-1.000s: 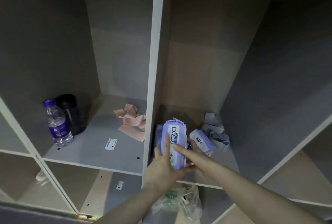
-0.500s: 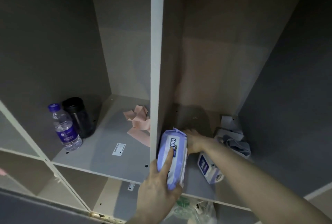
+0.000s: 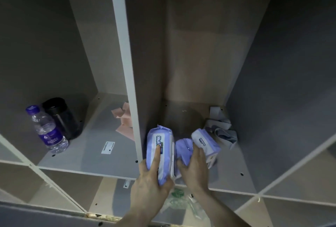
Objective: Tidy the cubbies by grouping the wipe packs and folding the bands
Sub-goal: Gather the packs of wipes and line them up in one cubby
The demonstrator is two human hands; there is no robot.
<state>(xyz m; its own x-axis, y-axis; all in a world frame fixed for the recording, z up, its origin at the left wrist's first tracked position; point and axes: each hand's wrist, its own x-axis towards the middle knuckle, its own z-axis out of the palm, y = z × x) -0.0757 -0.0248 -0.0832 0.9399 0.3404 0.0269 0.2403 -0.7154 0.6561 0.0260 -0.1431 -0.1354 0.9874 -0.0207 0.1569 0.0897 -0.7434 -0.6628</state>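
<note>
Three purple-and-white wipe packs stand close together at the front left of the right cubby. My left hand grips the largest wipe pack on its edge against the divider, index finger laid along its label. My right hand is wrapped over the middle wipe pack, fingers also touching the smaller white-topped wipe pack to its right. A crumpled grey band lies behind them at the right wall. A loose pink band lies in the left cubby, partly hidden by the divider.
A water bottle and a black jar stand at the left of the left cubby shelf. A white vertical divider separates the cubbies. A clear plastic bag sits in the cubby below.
My right hand came back from the rear of the cubby and now holds a wipe pack beside the large one. The small pack now stands upright next to them.
</note>
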